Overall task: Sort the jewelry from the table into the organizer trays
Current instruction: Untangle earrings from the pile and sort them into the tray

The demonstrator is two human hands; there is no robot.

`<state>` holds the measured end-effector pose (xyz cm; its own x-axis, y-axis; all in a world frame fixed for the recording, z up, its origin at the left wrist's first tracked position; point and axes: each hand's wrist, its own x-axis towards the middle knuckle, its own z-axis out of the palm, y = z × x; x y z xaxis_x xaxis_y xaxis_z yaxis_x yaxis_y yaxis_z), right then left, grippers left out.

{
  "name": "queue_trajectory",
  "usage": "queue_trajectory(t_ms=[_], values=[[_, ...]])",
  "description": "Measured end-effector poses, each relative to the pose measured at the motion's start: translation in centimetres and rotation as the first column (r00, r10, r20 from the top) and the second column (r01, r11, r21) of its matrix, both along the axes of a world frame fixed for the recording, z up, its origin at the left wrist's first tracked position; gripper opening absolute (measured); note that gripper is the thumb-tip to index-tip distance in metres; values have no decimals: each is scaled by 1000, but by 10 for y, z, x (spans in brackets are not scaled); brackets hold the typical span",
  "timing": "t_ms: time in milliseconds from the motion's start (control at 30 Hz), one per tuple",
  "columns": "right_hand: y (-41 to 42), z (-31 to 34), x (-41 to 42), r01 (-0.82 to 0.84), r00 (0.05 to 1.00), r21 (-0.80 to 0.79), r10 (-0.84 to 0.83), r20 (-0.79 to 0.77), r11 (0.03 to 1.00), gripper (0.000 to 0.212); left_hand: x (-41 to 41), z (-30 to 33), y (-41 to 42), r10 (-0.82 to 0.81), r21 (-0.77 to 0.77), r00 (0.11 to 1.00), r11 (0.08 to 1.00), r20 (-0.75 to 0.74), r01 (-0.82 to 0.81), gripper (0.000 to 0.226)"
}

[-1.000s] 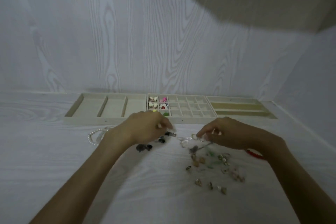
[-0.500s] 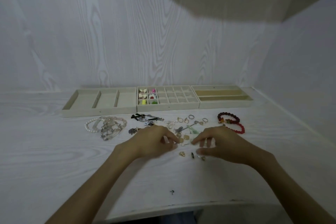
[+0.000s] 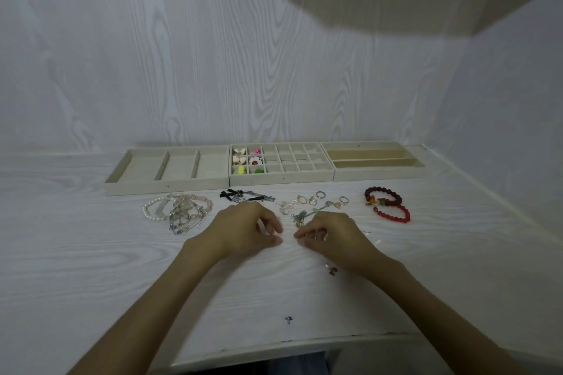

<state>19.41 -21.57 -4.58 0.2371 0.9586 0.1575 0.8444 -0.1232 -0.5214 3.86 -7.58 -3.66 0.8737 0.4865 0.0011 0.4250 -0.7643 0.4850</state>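
Observation:
Three beige organizer trays stand in a row at the back: a three-compartment tray [image 3: 167,184], a grid tray [image 3: 283,181] with colourful earrings [image 3: 247,160] in its left cells, and a long-slot tray [image 3: 377,173]. Loose rings [image 3: 320,194], earrings and charms [image 3: 304,213] lie scattered in front of them. My left hand [image 3: 246,228] rests on the table with fingers curled; whether it holds anything is hidden. My right hand [image 3: 333,236] is just to its right, and its curled fingers pinch a small pale piece of jewelry [image 3: 318,234].
Pearl and bead bracelets [image 3: 179,210] lie left of my hands, with a black bow and chains [image 3: 240,196] behind. Two red bead bracelets [image 3: 388,205] are at the right. A small charm [image 3: 331,269] sits by my right wrist. The table's front edge [image 3: 274,342] is near; walls close the back and right.
The view has pulled back from the trays. Both hands have drawn toward me from the tray front and come closer together, fingers now curled over the small pieces.

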Motion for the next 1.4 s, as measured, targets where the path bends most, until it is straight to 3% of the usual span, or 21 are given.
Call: queue_trajectory(t_ms=[200,367,500,633,767,1067,1200,1400], values=[[20,10,-3,51,998,-22,-50,41,998,14,-5,-2,7,55,-190,992,981,114,-32,24],[22,19,-2,82,994,-65,-77,77,994,19,-10,1,10,128,-434,977,900,171,-42,30],[28,25,-13,118,980,13,-114,-164,993,11,-11,6,9,242,-579,929,814,279,-38,38],[35,32,-25,185,887,-29,-180,-426,982,13,-9,16,10,286,-624,879,782,380,15,42],[43,41,-27,223,822,-35,-207,-531,974,15,-4,29,13,291,-577,859,817,421,6,37],[61,48,-17,341,701,159,-138,-699,926,9,18,41,35,317,-529,826,848,467,-26,13],[72,46,-5,326,774,184,-149,-616,927,4,24,40,48,248,-454,859,891,448,-21,12],[103,53,19,224,939,249,-140,-315,942,5,40,47,79,187,-249,900,964,394,-92,21]])
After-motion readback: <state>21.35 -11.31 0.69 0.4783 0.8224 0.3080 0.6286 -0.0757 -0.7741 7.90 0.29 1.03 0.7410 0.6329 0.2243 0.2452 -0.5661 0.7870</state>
